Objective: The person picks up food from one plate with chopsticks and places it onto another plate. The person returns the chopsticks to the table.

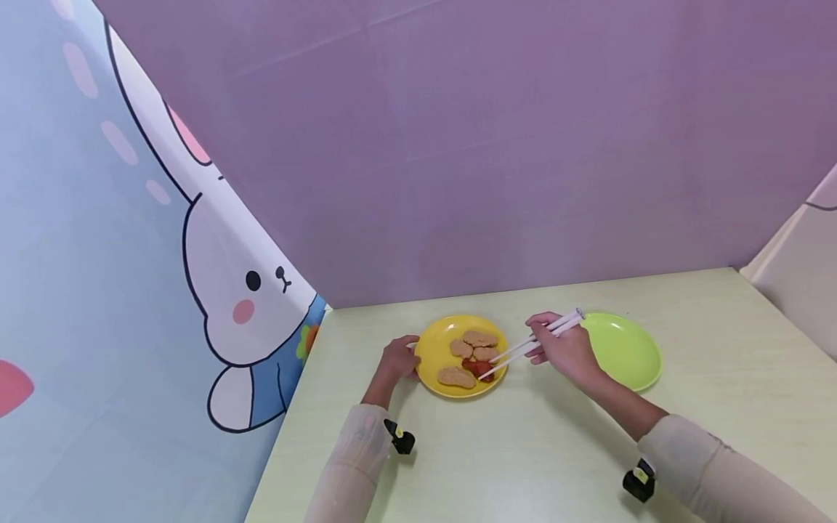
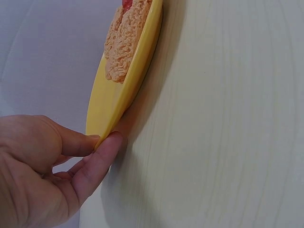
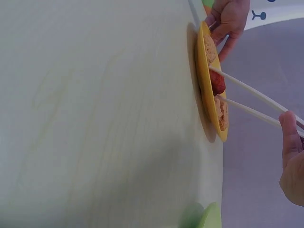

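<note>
Near the back edge of the worktop point(image 1: 490, 465), the left hand point(image 1: 397, 358) pinches the yellow plate point(image 1: 431, 349) by its rim, and the right hand point(image 1: 570, 354) grips two white chopsticks point(image 1: 532, 346), tips around the red food point(image 1: 482, 368) on it.

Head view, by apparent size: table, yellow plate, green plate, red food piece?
1. Table
2. Yellow plate, green plate: similar, unranked; right hand partly covers the green
3. Red food piece
</note>
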Demonstrator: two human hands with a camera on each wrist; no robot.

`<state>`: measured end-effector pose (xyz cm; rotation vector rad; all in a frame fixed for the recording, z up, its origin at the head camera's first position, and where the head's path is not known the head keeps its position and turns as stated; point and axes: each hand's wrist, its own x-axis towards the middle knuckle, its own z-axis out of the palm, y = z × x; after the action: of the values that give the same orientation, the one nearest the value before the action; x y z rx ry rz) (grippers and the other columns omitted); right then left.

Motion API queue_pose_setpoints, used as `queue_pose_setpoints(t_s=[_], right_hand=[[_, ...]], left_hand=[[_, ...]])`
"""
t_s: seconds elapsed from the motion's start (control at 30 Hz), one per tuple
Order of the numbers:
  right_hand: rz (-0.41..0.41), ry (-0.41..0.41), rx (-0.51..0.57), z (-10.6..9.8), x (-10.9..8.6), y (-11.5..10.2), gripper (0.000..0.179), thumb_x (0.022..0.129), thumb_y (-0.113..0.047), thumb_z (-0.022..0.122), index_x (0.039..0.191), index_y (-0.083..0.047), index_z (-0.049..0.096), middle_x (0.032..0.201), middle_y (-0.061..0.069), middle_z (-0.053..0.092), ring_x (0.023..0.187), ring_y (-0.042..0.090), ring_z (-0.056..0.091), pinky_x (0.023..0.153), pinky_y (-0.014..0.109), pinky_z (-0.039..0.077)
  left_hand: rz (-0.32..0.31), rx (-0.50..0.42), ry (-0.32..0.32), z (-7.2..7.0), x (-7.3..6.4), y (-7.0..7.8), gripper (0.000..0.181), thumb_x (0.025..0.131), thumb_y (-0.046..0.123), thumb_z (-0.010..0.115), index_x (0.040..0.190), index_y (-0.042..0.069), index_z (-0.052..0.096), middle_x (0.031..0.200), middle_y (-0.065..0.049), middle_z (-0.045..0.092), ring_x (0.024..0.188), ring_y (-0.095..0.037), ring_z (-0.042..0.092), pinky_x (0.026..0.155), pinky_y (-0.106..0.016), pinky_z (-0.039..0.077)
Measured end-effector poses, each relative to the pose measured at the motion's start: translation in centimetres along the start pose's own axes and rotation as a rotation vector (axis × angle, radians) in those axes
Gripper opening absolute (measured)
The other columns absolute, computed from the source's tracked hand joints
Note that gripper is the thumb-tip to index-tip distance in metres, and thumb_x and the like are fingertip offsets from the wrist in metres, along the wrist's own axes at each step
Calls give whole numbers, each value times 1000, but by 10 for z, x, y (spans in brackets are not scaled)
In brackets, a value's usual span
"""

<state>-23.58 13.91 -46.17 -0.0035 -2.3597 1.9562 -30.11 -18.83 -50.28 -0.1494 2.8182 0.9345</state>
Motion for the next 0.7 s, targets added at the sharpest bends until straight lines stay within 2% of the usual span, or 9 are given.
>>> queue_pose_setpoints(t_s=[0.2,0.43,0.7], right_hand=[[3,7,12,-1,1,3,30,102,-21,62,118,3,68,94,28,74,65,20,76,61,37,64],[28,18,34,-3,1,3,33,102,-22,61,121,4,67,93,26,75,65,20,76,62,37,65],[29,35,81,-6,2,7,33,103,-20,60,123,6,66,100,32,73,64,16,76,63,36,65]], left_hand=[[-4,-12,1,2,2,-1,53,87,4,66,139,13,62,113,-13,70,92,-20,69,91,-38,61],[-5,-18,4,2,2,-1,53,87,4,66,139,13,62,114,-14,70,92,-21,69,90,-38,61],[-4,-19,5,3,2,-3,52,87,5,66,139,13,62,116,-15,69,91,-21,69,91,-40,60]])
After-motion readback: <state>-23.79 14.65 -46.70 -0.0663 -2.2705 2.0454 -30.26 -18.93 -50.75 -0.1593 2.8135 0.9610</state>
